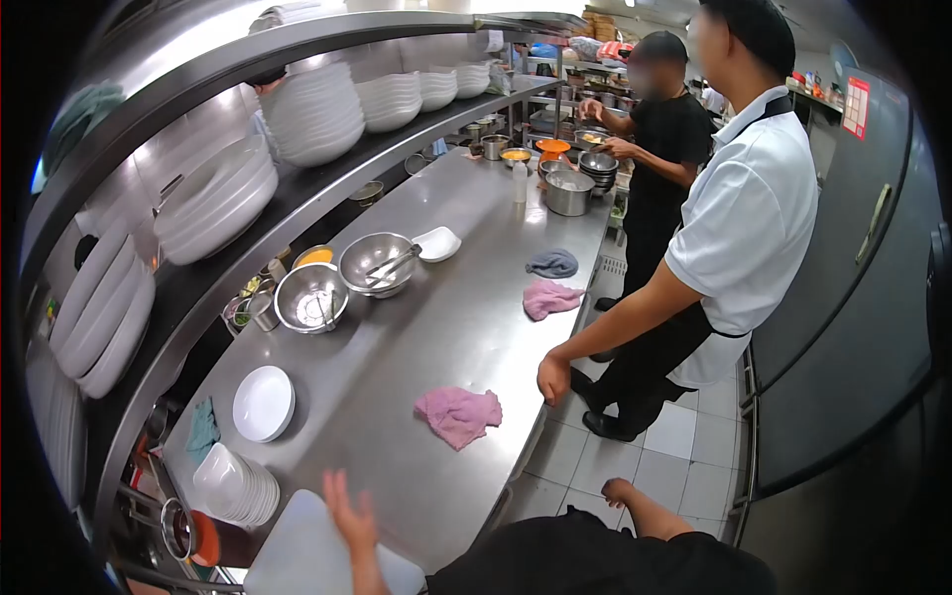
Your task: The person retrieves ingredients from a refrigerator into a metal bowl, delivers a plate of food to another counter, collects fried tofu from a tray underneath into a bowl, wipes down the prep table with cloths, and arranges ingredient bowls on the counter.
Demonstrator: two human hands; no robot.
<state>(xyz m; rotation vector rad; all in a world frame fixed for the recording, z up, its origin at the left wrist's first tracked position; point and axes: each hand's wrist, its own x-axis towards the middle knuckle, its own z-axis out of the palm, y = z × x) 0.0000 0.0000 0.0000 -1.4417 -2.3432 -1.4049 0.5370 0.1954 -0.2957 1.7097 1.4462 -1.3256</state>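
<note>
Board (312,545) on counter (476,347) — bowls (235,486) (stacked) left

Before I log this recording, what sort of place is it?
Most likely a restaurant kitchen: stacked white dishes line the metal shelf, two steel bowls sit on the counter, and a pot stands farther along.

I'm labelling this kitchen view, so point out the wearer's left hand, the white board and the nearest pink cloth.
Left hand (349,514): head view, on the middle of the hand.
White board (297,553): head view, on its bare top surface.
Nearest pink cloth (458,415): head view, on its crumpled middle.
</note>
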